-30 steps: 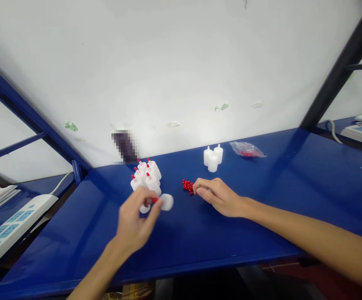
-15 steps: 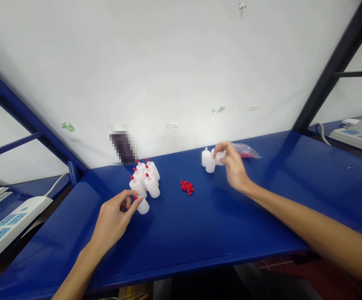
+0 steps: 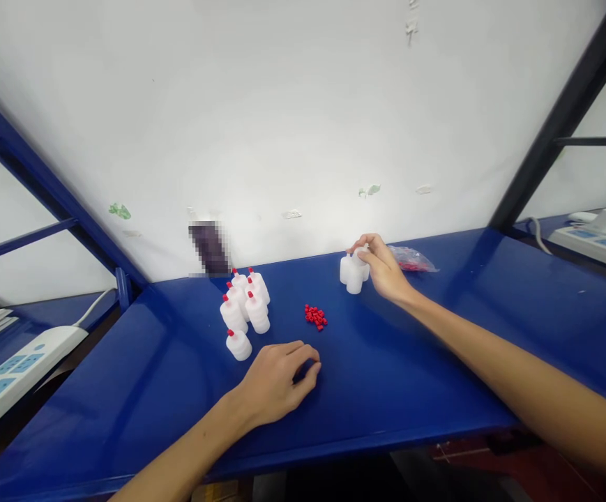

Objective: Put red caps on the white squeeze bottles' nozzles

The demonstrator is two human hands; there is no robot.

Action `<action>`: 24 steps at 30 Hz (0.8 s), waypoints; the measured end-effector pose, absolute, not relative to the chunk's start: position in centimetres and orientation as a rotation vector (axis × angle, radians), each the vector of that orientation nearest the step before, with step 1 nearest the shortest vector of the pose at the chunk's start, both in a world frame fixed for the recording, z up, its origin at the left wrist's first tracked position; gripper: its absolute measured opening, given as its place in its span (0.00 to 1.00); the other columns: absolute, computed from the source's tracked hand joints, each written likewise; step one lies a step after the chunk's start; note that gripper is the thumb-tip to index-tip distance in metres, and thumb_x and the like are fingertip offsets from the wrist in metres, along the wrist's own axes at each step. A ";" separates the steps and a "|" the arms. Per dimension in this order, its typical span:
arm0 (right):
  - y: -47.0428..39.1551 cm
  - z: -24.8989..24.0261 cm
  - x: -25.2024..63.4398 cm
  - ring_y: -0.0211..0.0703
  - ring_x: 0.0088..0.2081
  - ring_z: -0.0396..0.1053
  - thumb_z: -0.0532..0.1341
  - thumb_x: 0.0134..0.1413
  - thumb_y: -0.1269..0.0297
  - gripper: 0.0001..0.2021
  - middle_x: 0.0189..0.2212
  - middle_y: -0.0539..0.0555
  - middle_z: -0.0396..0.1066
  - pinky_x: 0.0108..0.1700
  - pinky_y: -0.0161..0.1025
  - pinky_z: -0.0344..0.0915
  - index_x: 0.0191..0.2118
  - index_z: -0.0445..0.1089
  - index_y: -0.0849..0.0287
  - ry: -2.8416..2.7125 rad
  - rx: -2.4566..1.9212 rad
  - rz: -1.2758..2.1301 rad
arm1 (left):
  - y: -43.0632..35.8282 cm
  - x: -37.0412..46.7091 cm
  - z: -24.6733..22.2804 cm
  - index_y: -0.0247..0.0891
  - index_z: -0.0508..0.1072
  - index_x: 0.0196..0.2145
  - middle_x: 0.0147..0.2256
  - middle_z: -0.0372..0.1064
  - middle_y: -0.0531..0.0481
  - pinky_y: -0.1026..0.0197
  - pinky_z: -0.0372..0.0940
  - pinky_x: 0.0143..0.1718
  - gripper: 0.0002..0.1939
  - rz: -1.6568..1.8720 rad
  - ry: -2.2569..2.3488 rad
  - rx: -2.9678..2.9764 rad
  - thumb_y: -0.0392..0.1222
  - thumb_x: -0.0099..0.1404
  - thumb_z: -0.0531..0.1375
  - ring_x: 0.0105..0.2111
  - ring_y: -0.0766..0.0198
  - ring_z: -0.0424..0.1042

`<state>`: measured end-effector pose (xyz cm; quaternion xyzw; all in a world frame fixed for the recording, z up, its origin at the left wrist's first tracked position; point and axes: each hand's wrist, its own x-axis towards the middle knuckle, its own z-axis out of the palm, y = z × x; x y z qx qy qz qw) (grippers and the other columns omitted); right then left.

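Note:
My left hand [image 3: 282, 380] is over the front middle of the table, its curled index finger and thumb close together with nothing visible between them. Just ahead of it lies a small pile of red caps [image 3: 316, 317]. To its left stands a white squeeze bottle [image 3: 238, 346] with a red cap, in front of a group of several red-capped white bottles [image 3: 245, 300]. My right hand [image 3: 381, 268] pinches a white plastic bottle [image 3: 359, 255] near the back of the table. Other uncapped white bottles [image 3: 354, 280] stand right below and beside it, partly hidden by the fingers.
A clear plastic bag [image 3: 412, 259] with red pieces lies behind my right hand. The blue table [image 3: 303, 425] meets a white wall [image 3: 292, 125]. Metal posts rise at both sides. Power strips [image 3: 14, 380] sit at the left and right. A blurred dark patch [image 3: 211, 247] shows by the wall.
My left hand has let go of the capped bottle and moved right, towards the red caps. My right hand has shifted slightly left, with a bottle still in its fingers.

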<state>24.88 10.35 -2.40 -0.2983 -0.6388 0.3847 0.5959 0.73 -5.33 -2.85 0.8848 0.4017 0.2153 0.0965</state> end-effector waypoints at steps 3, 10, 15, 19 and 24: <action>10.0 -2.4 24.6 0.45 0.42 0.67 0.56 0.57 0.63 0.06 0.38 0.52 0.66 0.44 0.42 0.63 0.40 0.59 0.54 -1.486 -0.703 0.948 | -4.2 0.7 -3.0 0.37 0.72 0.34 0.23 0.62 0.56 0.66 0.56 0.25 0.07 0.587 1.130 2.530 0.37 0.67 0.54 0.22 0.70 0.59; 9.7 -2.4 24.6 0.41 0.35 0.64 0.55 0.58 0.61 0.07 0.40 0.54 0.68 0.36 0.38 0.61 0.40 0.61 0.56 -1.556 -0.787 0.873 | -2.1 0.1 -2.9 0.36 0.72 0.29 0.20 0.58 0.57 0.67 0.53 0.22 0.08 0.605 1.015 2.417 0.38 0.65 0.56 0.19 0.71 0.54; 9.8 -2.6 24.9 0.42 0.37 0.65 0.55 0.58 0.62 0.06 0.41 0.54 0.68 0.38 0.38 0.61 0.40 0.61 0.56 -1.564 -0.789 0.820 | -1.1 -0.2 -3.4 0.36 0.71 0.27 0.19 0.58 0.57 0.67 0.53 0.22 0.11 0.677 1.074 2.359 0.39 0.67 0.55 0.19 0.71 0.55; 9.8 -2.9 25.1 0.42 0.36 0.66 0.55 0.58 0.63 0.07 0.39 0.53 0.68 0.37 0.38 0.61 0.41 0.64 0.57 -1.617 -0.829 0.786 | -0.7 -0.1 -3.6 0.36 0.71 0.28 0.19 0.57 0.58 0.66 0.53 0.23 0.12 0.679 1.124 2.377 0.40 0.68 0.54 0.19 0.71 0.54; 9.2 -3.2 25.0 0.43 0.37 0.67 0.56 0.59 0.63 0.07 0.40 0.53 0.69 0.40 0.40 0.62 0.41 0.65 0.57 -1.667 -0.826 0.768 | -0.6 0.6 -3.5 0.38 0.72 0.39 0.20 0.56 0.60 0.65 0.55 0.26 0.07 0.683 1.276 2.431 0.38 0.67 0.54 0.20 0.69 0.57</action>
